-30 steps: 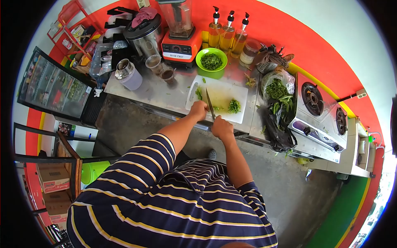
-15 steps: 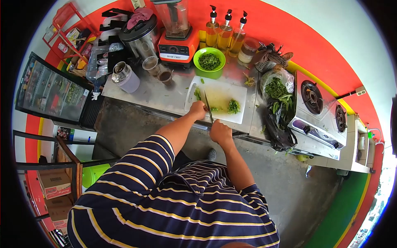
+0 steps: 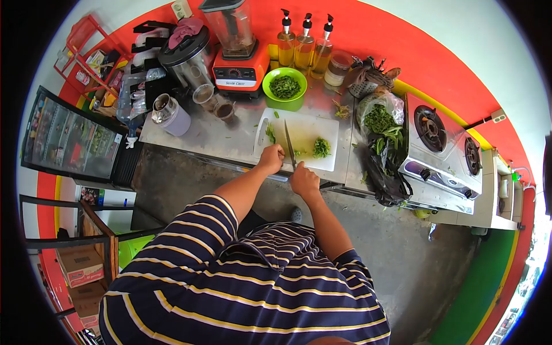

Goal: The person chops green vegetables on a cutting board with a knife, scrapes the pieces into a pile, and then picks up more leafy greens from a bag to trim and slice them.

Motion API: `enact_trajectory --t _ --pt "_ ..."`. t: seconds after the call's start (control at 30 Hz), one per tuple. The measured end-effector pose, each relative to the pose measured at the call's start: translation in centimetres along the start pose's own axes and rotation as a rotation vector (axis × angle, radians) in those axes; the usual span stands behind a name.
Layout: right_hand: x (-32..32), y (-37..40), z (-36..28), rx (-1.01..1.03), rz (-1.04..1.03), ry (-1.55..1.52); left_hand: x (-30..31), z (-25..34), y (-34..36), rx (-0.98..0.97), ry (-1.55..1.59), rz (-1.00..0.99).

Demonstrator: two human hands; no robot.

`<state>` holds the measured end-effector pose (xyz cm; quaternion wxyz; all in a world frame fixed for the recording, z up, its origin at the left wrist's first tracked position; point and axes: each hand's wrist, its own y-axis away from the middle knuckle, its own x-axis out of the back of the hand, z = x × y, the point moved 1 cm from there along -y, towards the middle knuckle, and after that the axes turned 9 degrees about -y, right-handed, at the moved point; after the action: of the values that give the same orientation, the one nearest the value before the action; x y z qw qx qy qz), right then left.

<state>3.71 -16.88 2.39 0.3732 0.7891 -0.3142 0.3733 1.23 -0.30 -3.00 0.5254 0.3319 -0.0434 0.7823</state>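
My right hand (image 3: 305, 180) is closed round the handle end of a kitchen knife (image 3: 289, 138), its blade pointing away from me across a white cutting board (image 3: 310, 123). My left hand (image 3: 272, 158) makes a fist at the board's near edge, just left of the blade; what its fingers hold is hidden. Small bits of cut greens (image 3: 296, 153) lie right of the blade. A pile of chopped greens (image 3: 321, 148) sits farther right on the board, and some loose leaves (image 3: 271, 133) lie on its left side. Behind the board stands a green bowl (image 3: 285, 104) with chopped greens inside.
A blender (image 3: 236, 72), three pump bottles (image 3: 303, 50) and a lidded steel container (image 3: 187, 60) line the wall. Plastic cups (image 3: 225, 111) stand left of the board. To the right are bagged greens (image 3: 379, 119), a black plastic bag (image 3: 391, 181) and a gas stove (image 3: 440, 155).
The whole view has shifted slightly. The blade's tip reaches a little farther over the board, and both hands remain at its near edge.
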Motion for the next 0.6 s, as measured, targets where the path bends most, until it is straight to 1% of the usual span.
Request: enact_trajectory --t 0.03,0.1,0.13,0.2,0.27,0.33,0.4,0.43,0.5,0.53,0.6 --pt "0.3 0.3 0.6 -0.021 0.022 -0.009 0.2 0.2 0.1 -0.007 -0.004 -0.004" --pt "1.0 0.6 1.6 -0.048 0.047 -0.025 0.8 0.8 0.8 0.068 0.155 -0.01" --pt "1.5 0.8 1.8 -0.082 0.073 -0.03 1.0 1.3 1.4 0.064 0.147 -0.018" --pt "2.3 1.5 2.1 -0.123 0.094 -0.044 1.4 1.7 2.5 0.058 0.225 0.036" --pt "3.1 2.0 1.7 -0.002 0.067 -0.067 1.9 1.0 2.4 0.03 0.159 0.006" --pt "2.6 1.8 1.6 0.026 0.038 -0.106 2.5 0.7 2.3 -0.002 0.102 -0.022" --pt "2.2 1.6 1.4 0.053 0.013 -0.143 2.9 0.5 1.7 0.06 0.116 -0.11" --pt "1.9 1.7 1.1 0.071 -0.003 -0.138 2.8 0.4 1.5 0.055 0.112 -0.115" --pt "1.5 1.8 1.0 0.086 -0.017 -0.136 2.7 0.4 1.2 0.117 0.21 -0.147" --pt "1.3 1.8 1.0 0.103 -0.028 -0.148 2.8 0.5 1.1 0.116 0.207 -0.15" --pt "0.9 1.7 1.1 0.118 -0.042 -0.16 2.8 1.1 1.2 0.18 0.197 -0.166"
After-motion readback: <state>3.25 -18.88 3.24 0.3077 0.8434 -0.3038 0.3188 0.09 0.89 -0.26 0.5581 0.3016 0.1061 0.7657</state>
